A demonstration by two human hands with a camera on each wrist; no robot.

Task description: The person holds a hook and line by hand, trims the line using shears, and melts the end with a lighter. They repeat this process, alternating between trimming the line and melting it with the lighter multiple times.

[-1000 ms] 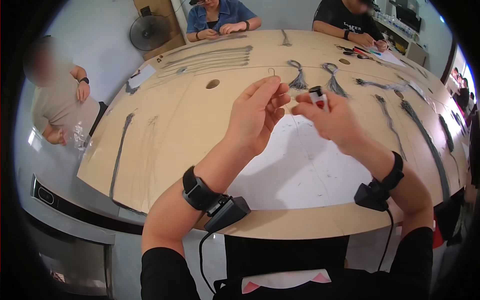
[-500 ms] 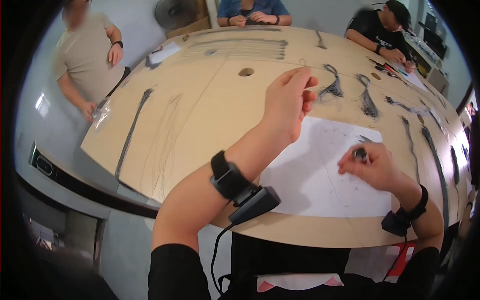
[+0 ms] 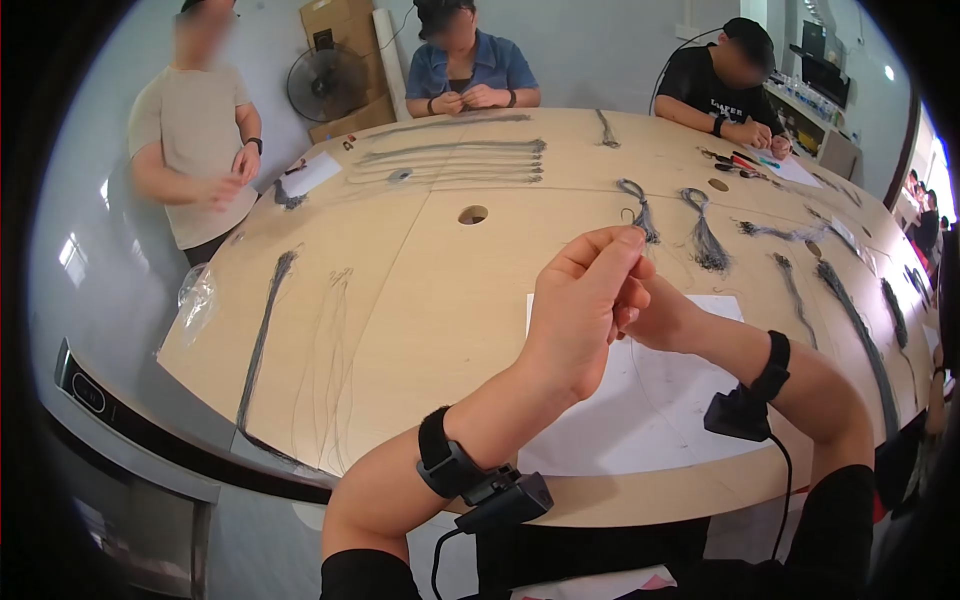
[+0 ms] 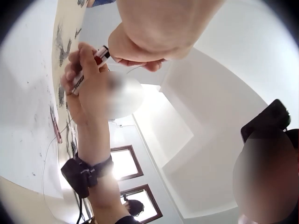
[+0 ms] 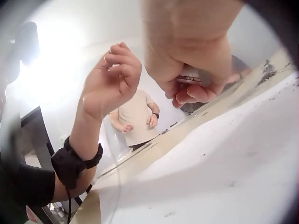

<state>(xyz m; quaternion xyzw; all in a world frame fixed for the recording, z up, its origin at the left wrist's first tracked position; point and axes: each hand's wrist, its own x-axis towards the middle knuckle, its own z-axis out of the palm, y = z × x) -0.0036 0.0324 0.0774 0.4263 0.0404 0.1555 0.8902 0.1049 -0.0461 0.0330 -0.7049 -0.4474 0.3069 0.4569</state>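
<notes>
Raised over the table, my left hand [image 3: 585, 305] pinches a small metal fish hook [image 3: 628, 215] between thumb and forefinger, its bend standing above the fingertips. A thin line [image 4: 45, 163] hangs in a loop near the white paper sheet [image 3: 590, 445]. My right hand [image 4: 88, 93] grips a small white cylinder [image 4: 99, 59] with a red band and a black end, held in curled fingers. In the head view this hand is close behind the left one and mostly hidden by it.
Two looped dark bundles [image 3: 708, 245] lie beyond my hands. More strand bundles [image 3: 268, 340] lie along both sides of the table [image 3: 420, 330]. A slim pointed tool [image 4: 56, 126] rests on the paper. Three people are around the far side.
My right hand dropped toward the paper, then came back up behind my left hand with the cylinder still in it. The left hand kept its pinch on the hook. The head view has shifted.
</notes>
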